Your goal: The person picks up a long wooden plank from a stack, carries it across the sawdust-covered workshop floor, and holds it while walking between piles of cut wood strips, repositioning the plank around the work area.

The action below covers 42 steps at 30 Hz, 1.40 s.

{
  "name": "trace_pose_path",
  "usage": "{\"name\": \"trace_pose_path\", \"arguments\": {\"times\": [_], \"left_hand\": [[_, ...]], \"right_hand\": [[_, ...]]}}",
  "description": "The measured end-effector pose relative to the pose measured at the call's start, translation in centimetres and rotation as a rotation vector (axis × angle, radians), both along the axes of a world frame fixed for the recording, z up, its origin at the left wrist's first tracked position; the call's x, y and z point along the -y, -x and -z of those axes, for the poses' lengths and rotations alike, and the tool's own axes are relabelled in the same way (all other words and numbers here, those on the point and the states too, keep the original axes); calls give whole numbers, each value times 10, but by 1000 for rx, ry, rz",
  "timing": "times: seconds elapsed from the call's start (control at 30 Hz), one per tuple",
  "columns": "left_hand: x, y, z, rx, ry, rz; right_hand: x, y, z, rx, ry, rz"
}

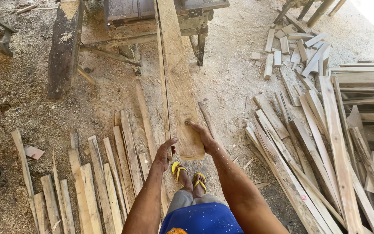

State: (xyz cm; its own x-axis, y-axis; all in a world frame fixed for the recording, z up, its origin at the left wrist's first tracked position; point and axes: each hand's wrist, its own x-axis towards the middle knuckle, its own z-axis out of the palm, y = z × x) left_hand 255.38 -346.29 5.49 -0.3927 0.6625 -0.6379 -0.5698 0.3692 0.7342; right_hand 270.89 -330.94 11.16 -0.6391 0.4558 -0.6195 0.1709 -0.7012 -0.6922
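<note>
Sawdust floor (239, 82); long plank (178, 86) at frame centre is being steadied at its near end, left hand (164, 152) gripping the edge, right hand (204, 138) lying open and flat on top.

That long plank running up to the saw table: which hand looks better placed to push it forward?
Probably the right hand: it lies flat on the plank's near end beside a knot. The left hand only curls round the thin strip along the plank's left edge.
</note>
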Motion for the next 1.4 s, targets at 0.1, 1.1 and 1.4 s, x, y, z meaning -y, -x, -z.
{"name": "trace_pose_path", "arguments": {"times": [0.1,1.1,1.4], "left_hand": [[3,-4,-1,1,-22,-8],[45,-25,-4,27,-54,-12],[53,-36,-2,55,-18,-40]], "right_hand": [[3,-3,1,-16,8,5],[35,-36,-1,-71,47,-13],[49,-48,-14,-64,36,-14]]}}
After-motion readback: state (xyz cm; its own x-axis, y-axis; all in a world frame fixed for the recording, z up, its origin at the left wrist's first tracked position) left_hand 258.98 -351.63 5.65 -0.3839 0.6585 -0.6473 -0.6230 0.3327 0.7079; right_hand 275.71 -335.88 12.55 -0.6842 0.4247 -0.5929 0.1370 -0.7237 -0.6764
